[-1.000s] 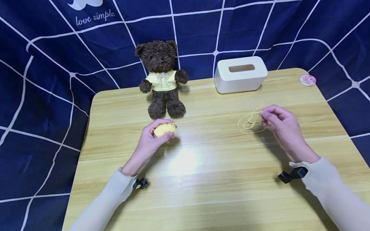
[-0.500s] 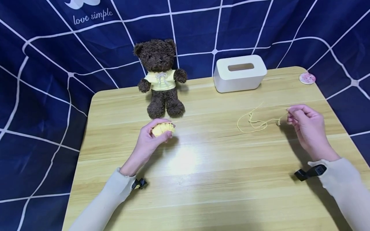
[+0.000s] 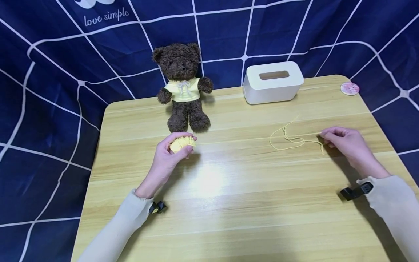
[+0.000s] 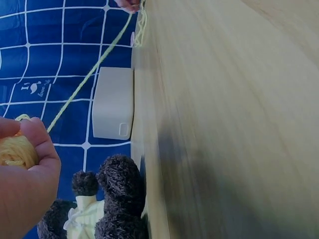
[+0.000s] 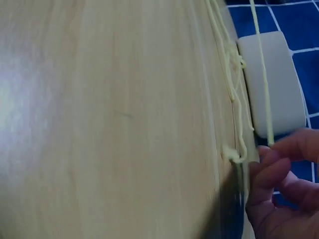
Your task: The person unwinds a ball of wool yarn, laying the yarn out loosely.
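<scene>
Near the bear's feet, my left hand (image 3: 164,155) grips a small ball of pale yellow yarn (image 3: 180,145), thumb on the near side and fingers around the far side. A single yarn strand (image 4: 79,87) runs straight from the ball across to my right hand (image 3: 351,148). That hand pinches the strand between thumb and fingertips over the table's right side. In the right wrist view the taut strand (image 5: 265,82) meets the fingertips. Loose loops of yarn (image 3: 281,149) lie beneath it, their knotted end just left of the right hand.
A dark brown teddy bear (image 3: 182,69) in a yellow top sits at the table's back edge. To its right stands a white tissue box (image 3: 273,83). A round pink coaster (image 3: 349,88) lies at the back right corner. Blue gridded cloth (image 3: 222,32) surrounds the wooden table (image 3: 229,218).
My right hand has moved right, drawing yarn out, and then dipped slightly lower. The loose loops have straightened somewhat. My left hand stays nearly in place with the ball turned a little.
</scene>
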A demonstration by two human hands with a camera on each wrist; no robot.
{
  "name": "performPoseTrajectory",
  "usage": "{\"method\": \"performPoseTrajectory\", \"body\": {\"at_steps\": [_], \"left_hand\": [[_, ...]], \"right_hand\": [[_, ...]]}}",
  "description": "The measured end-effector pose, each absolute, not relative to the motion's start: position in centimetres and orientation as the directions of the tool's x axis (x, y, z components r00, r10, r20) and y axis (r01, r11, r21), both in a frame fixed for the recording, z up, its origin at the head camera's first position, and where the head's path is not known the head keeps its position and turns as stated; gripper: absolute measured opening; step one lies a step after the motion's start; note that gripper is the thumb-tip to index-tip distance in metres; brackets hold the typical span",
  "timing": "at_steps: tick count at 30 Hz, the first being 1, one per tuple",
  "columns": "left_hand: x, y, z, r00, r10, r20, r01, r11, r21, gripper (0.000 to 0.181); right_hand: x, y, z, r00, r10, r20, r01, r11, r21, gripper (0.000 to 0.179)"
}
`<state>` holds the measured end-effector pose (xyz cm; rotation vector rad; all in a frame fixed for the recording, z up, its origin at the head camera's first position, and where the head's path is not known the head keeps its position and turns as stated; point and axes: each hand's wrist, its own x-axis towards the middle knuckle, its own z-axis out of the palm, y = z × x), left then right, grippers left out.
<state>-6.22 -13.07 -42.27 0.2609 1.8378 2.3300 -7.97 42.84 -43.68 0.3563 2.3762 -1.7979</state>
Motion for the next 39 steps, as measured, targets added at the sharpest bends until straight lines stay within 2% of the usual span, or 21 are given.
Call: {"method": "performPoseTrajectory", "body": {"at_steps": [4,9,12,16,18,20,23,29,35,37,39], "left_hand": [[-6.2,-12.8,-42.2,-0.972,0.233,0.024,-0.031,-0.23,0.973,0.039],[-6.2,-12.5,-42.3,-0.972,0.233,0.02,-0.035,-0.228,0.973,0.038],[-6.2,-12.5,-42.3,-0.973,0.23,0.014,-0.039,-0.226,0.973,0.038],[-6.2,-12.5,-42.4,-0.974,0.225,0.007,-0.045,-0.222,0.974,0.038],[-6.2,-12.4,-42.4,-0.974,0.225,0.005,-0.046,-0.224,0.974,0.038],[-6.2,-12.4,-42.3,-0.974,0.227,0.007,-0.046,-0.224,0.974,0.038],[-6.1,-12.3,-42.1,-0.973,0.232,0.006,-0.046,-0.217,0.975,0.038],[-6.1,-12.1,-41.9,-0.973,0.231,0.006,-0.045,-0.213,0.976,0.037],[-6.0,-11.9,-42.0,-0.972,0.237,-0.001,-0.055,-0.219,0.974,0.038],[-6.0,-11.8,-42.1,-0.971,0.24,0.001,-0.053,-0.216,0.975,0.039],[-6.1,-11.8,-42.1,-0.97,0.243,0.005,-0.048,-0.215,0.975,0.04]], "right_hand": [[-8.0,41.8,-43.8,-0.966,0.08,-0.245,0.257,0.349,-0.901,0.026],[-7.6,39.5,-43.4,-0.978,0.109,-0.178,0.205,0.341,-0.917,0.019],[-7.5,37.4,-43.1,-0.987,0.09,-0.135,0.151,0.201,-0.968,0.018],[-7.5,33.6,-42.8,-0.993,-0.014,-0.119,0.12,-0.027,-0.992,0.018],[-7.5,31.5,-42.6,-0.988,-0.078,-0.131,0.134,-0.034,-0.99,0.021],[-7.7,29.5,-42.5,-0.977,-0.148,-0.153,0.152,0.016,-0.988,0.025],[-8.2,26.7,-42.7,-0.942,-0.279,-0.186,0.174,0.065,-0.983,0.033],[-9.2,21.8,-43.1,-0.821,-0.511,-0.254,0.276,0.034,-0.96,0.044],[-8.9,18.5,-44.3,-0.701,-0.641,-0.314,0.317,0.115,-0.941,0.05],[-8.6,18.4,-44.5,-0.689,-0.655,-0.311,0.3,0.133,-0.945,0.045],[-8.3,18.8,-44.5,-0.707,-0.646,-0.288,0.261,0.141,-0.955,0.039]]}}
